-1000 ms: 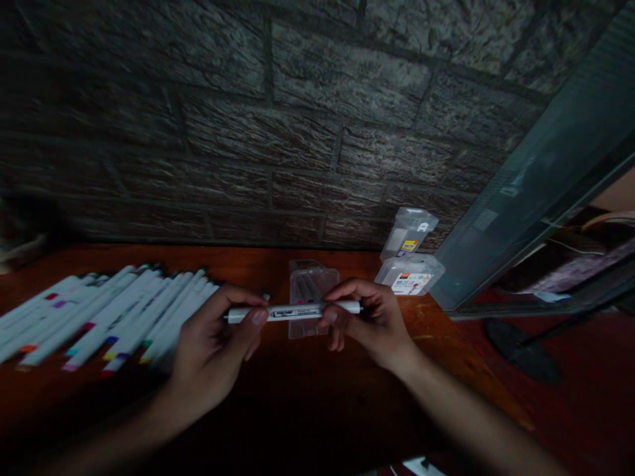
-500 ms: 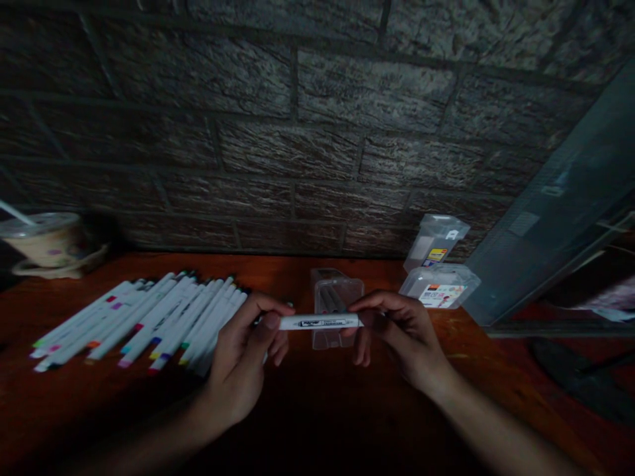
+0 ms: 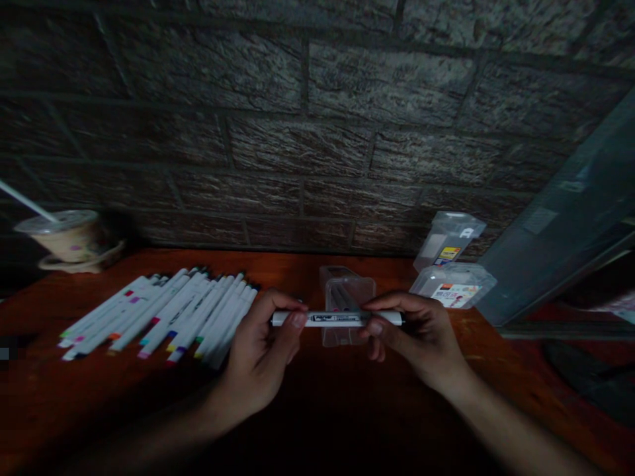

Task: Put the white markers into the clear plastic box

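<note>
A white marker (image 3: 330,319) with dark printing lies level between my two hands, above the table. My left hand (image 3: 265,350) pinches it near its left end, thumb in front. Towards its right end, my right hand (image 3: 414,337) grips it between thumb and fingers. Just behind the marker stands a clear plastic case (image 3: 350,287), partly hidden by it, with a few markers inside. To the left of my left hand, many white markers (image 3: 173,307) with coloured ends lie side by side on the table.
A clear lid-like case (image 3: 454,285) with a label and a taller clear box (image 3: 449,238) stand at the back right. At the far left is a drink cup (image 3: 69,238) with a straw. A brick wall (image 3: 317,145) rises behind the wooden table (image 3: 288,261).
My fingers have shifted inward along the marker, so both of its ends now show beyond them. The whole view has moved slightly, setting everything a little further right.
</note>
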{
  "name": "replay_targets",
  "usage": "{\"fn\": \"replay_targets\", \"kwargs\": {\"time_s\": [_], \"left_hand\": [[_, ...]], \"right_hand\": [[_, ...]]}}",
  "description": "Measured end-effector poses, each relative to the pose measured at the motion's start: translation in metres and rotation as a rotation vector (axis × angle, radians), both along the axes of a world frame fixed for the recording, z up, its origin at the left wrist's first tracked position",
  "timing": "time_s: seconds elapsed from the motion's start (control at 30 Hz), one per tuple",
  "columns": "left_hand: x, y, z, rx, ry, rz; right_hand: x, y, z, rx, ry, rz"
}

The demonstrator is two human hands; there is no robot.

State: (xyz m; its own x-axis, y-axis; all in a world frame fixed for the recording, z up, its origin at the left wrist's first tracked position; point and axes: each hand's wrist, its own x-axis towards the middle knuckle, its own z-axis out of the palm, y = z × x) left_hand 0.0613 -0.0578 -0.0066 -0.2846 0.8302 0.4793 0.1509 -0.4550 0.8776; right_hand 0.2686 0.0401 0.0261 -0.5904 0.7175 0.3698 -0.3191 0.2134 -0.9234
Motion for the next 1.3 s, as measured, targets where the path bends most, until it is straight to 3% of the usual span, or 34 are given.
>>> {"fn": "replay_targets", "kwargs": {"time_s": [0.33, 0.53, 0.8, 1.07, 1.3], "left_hand": [[-0.001, -0.002, 0.002, 0.057, 0.027, 0.008], [0.000, -0.001, 0.006, 0.105, 0.058, 0.079], [-0.003, -0.006, 0.002, 0.114, 0.007, -0.032], [0.002, 0.001, 0.010, 0.052, -0.271, -0.097], [0.000, 0.000, 0.011, 0.048, -0.206, -0.064]], "right_hand": [[0.002, -0.001, 0.004, -0.014, 0.010, 0.048], [0.001, 0.000, 0.003, -0.047, 0.015, 0.060], [0.001, -0.004, 0.008, -0.008, -0.017, -0.014], [0.004, 0.000, 0.002, -0.104, 0.032, 0.127], [0.001, 0.000, 0.003, -0.057, 0.042, 0.084]]}}
